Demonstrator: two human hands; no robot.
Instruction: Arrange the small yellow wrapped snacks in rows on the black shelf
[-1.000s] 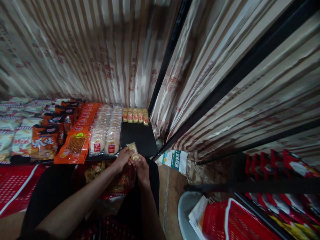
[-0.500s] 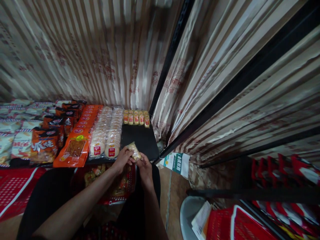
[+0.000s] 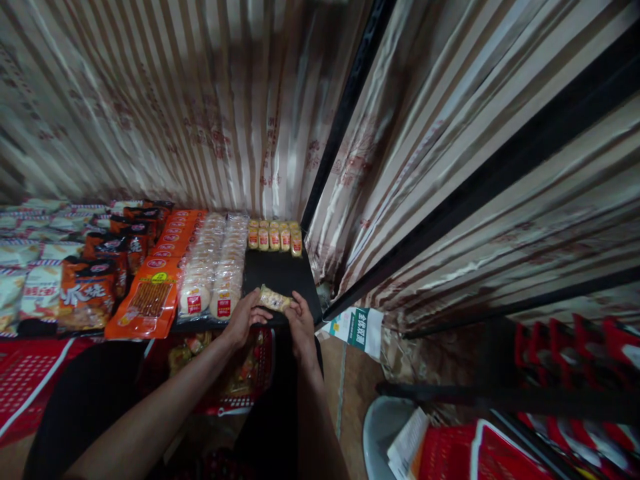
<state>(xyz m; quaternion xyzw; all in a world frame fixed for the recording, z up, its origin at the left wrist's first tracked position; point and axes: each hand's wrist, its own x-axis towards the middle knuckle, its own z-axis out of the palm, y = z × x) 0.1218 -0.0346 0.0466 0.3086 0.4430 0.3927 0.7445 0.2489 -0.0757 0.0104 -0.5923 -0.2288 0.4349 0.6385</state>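
A small yellow wrapped snack (image 3: 275,300) is pinched by its two ends, just above the front edge of the black shelf (image 3: 273,270). My left hand (image 3: 245,317) grips its left end, and my right hand (image 3: 301,323) has its right end. Behind them, at the back of the shelf, stand rows of small yellow packets (image 3: 274,238) with red labels. To the left lie two rows of round white crackers (image 3: 223,293) in clear wrap, with labels on the front ones. Below the shelf, a red basket (image 3: 265,373) holds more yellow packets, partly hidden by my left arm.
Orange snack bags (image 3: 150,293) and brown and white bags (image 3: 90,290) fill the shelf's left side. A black post (image 3: 345,113) and a striped curtain (image 3: 225,120) stand behind. At the lower right are a grey basin (image 3: 377,433), a red basket (image 3: 450,450) and red packets (image 3: 565,347).
The snack has turned from upright-tilted to nearly lengthwise across, and my hands have moved apart to its ends. My right hand has shifted slightly right and up.
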